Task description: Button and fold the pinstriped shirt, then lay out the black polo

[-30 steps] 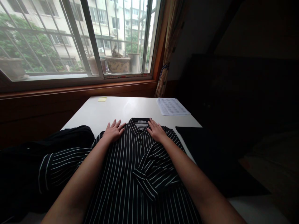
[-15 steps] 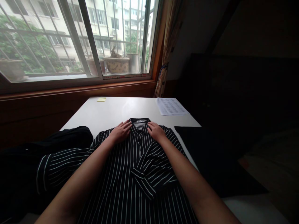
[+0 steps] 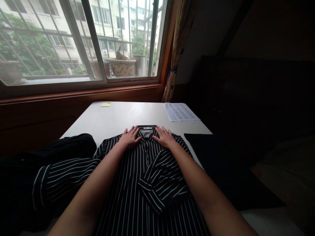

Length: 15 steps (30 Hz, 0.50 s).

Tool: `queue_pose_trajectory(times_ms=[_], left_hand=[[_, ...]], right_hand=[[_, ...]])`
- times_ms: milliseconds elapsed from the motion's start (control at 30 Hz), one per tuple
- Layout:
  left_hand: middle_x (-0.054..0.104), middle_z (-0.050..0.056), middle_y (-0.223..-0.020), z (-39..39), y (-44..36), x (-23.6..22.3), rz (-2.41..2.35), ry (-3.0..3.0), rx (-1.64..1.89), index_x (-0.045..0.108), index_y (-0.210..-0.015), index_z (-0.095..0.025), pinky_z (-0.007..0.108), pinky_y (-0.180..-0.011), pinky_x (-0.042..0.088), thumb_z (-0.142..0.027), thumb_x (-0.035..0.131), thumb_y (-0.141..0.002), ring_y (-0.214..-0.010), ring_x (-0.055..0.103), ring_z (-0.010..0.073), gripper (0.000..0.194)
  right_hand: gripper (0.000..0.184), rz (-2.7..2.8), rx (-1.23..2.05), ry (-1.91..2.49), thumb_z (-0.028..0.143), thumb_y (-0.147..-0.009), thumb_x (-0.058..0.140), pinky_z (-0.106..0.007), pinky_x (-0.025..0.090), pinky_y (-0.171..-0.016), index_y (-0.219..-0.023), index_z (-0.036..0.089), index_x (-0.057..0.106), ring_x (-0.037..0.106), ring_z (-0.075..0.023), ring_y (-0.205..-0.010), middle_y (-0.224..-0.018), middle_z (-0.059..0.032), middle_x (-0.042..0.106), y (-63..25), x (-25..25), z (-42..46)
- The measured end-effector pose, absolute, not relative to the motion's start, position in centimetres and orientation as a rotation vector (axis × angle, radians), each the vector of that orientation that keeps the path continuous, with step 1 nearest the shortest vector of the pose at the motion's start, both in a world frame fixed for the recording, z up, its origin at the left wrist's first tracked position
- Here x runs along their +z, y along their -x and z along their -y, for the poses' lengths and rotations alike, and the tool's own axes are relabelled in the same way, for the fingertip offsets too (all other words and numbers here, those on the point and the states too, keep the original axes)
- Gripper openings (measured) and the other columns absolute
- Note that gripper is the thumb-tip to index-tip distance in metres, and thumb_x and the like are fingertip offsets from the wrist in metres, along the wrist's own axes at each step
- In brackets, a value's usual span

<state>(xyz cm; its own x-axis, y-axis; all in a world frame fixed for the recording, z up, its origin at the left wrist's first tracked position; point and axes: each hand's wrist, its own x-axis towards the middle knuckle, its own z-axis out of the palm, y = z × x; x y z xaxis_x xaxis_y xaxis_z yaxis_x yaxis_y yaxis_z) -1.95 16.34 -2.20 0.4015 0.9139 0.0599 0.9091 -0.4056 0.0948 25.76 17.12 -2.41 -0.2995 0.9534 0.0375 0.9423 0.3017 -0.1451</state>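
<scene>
A black shirt with white stripes (image 3: pixel 133 183) lies front side up on the white table, its collar toward the window. My left hand (image 3: pixel 130 137) rests flat on the left side of the collar, fingers spread. On the collar's right side lies my right hand (image 3: pixel 164 137), also flat with its fingers apart. The right sleeve (image 3: pixel 162 180) is folded across the shirt's front, its cuff near the middle. Stretched out to the left is the other sleeve (image 3: pixel 66 175), partly behind my left forearm.
Dark cloth (image 3: pixel 73 144) is heaped at the table's left. A flat black piece (image 3: pixel 221 170) lies on the right. Printed sheets (image 3: pixel 180 112) and a yellow sticky note (image 3: pixel 105 104) are on the white table (image 3: pixel 133 114) near its far edge. Beyond is a barred window (image 3: pixel 123 42).
Both hands have pressed flatter and spread their fingers over the two sides of the collar. The left sleeve appears slightly farther left and lower. The folded sleeve stays across the front.
</scene>
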Motion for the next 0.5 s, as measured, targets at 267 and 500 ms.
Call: queue_pose_trajectory(times_ms=[267, 500], left_hand=[[0.007, 0.001, -0.166, -16.1, 1.8, -2.0, -1.694, -2.572, 0.132, 0.015, -0.159, -0.025, 0.052, -0.123, 0.008, -0.067, 0.02, -0.097, -0.154, 0.006, 0.0251, 0.075], [0.005, 0.001, -0.166, -16.1, 1.8, -2.0, -1.701, -2.569, 0.132, 0.016, -0.159, -0.025, 0.053, -0.123, 0.009, -0.067, 0.019, -0.097, -0.154, 0.006, 0.0247, 0.075]], right_hand=[[0.069, 2.351, 0.071, 1.875, 0.06, -0.1, 0.02, -0.063, 0.014, -0.118, -0.157, 0.024, 0.027, 0.017, -0.0325, -0.151, -0.164, -0.0049, 0.024, -28.3, -2.2, -18.4], [0.062, 2.223, -0.167, 1.806, 0.033, -0.098, 0.032, -0.059, -0.002, -0.122, -0.156, 0.01, 0.029, 0.006, -0.0304, -0.153, -0.164, -0.0115, 0.02, -32.1, 0.3, -18.6]])
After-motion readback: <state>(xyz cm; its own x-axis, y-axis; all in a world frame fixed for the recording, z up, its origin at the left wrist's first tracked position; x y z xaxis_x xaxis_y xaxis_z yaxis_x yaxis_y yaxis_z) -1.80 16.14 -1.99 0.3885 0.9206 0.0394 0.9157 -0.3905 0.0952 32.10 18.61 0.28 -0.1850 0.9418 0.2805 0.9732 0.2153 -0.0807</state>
